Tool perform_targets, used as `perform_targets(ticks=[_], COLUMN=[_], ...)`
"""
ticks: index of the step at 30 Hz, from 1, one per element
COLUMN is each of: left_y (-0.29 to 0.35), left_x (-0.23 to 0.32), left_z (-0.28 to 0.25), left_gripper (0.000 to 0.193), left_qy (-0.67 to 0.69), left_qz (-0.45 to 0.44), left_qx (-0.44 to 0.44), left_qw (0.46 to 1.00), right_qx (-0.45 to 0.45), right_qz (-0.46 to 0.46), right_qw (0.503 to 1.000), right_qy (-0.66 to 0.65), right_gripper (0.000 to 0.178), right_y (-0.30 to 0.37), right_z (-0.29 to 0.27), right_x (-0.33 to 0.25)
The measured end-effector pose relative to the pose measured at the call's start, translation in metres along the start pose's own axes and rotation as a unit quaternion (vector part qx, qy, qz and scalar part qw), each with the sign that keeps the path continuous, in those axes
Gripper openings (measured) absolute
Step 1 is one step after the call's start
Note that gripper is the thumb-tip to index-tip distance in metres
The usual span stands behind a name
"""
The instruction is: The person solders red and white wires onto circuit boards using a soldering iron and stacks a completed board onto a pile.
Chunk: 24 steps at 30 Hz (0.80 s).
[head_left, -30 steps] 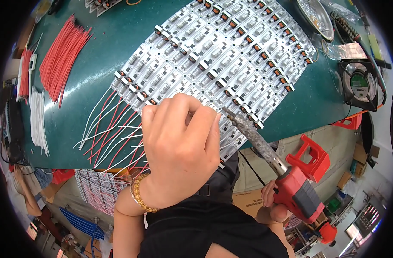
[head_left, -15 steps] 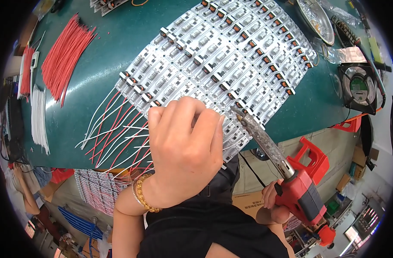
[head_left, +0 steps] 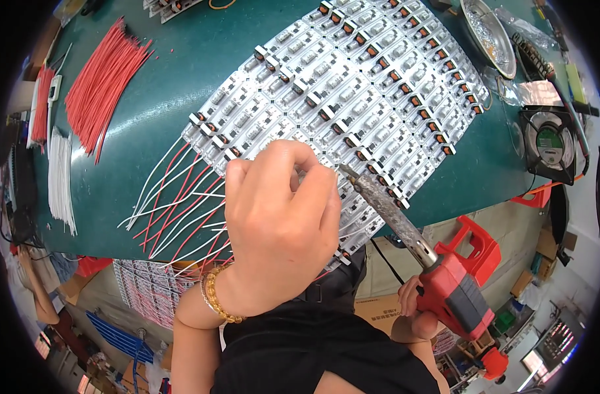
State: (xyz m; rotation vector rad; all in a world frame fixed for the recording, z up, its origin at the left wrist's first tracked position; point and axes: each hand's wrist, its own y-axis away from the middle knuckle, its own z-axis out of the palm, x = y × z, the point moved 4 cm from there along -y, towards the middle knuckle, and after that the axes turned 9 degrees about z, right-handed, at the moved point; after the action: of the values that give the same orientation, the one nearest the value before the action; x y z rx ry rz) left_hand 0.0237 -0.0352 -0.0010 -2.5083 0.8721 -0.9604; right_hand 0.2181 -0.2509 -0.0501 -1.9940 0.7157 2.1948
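My left hand point(head_left: 280, 220), with a yellow bead bracelet point(head_left: 214, 295) on its wrist, is closed over the near part of a panel of white circuit boards point(head_left: 326, 85). Its fingers are pinched together, and whatever is between them is hidden. My right hand point(head_left: 418, 312) grips a red and black soldering gun point(head_left: 454, 292). The gun's long metal barrel slants up and left over the boards, and its dark tip is close beside my left fingers. Red and white wires point(head_left: 175, 203) trail from the panel's left edge, some passing behind my left hand.
Bundles of red wires point(head_left: 106, 92) and white wires point(head_left: 62, 180) lie on the green table point(head_left: 149, 131) at left. A metal dish point(head_left: 490, 39) and a black fan point(head_left: 547, 143) stand at right. Below the table edge are a red stool point(head_left: 474, 246) and more wired boards point(head_left: 146, 289).
The soldering gun's tip has moved slightly left, nearer my left fingers. My left hand keeps its closed pose. The whole view has shifted a little.
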Motion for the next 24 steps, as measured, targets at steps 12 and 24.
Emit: perform_targets(ticks=[12, 24], left_y=[-0.003, 0.002], left_x=[-0.002, -0.006], left_z=[0.003, -0.042], left_gripper=[0.012, 0.014], left_qy=[0.006, -0.019], left_qz=[0.005, 0.060], left_qx=[0.003, 0.045], left_qw=[1.000, 0.997], right_qx=[-0.020, 0.031], right_qz=[0.060, -0.164], right_qw=[0.998, 0.985], right_qy=[-0.006, -0.037], right_gripper=[0.052, 0.080], right_y=[-0.011, -0.045], right_z=[0.012, 0.033], right_x=[-0.031, -0.032])
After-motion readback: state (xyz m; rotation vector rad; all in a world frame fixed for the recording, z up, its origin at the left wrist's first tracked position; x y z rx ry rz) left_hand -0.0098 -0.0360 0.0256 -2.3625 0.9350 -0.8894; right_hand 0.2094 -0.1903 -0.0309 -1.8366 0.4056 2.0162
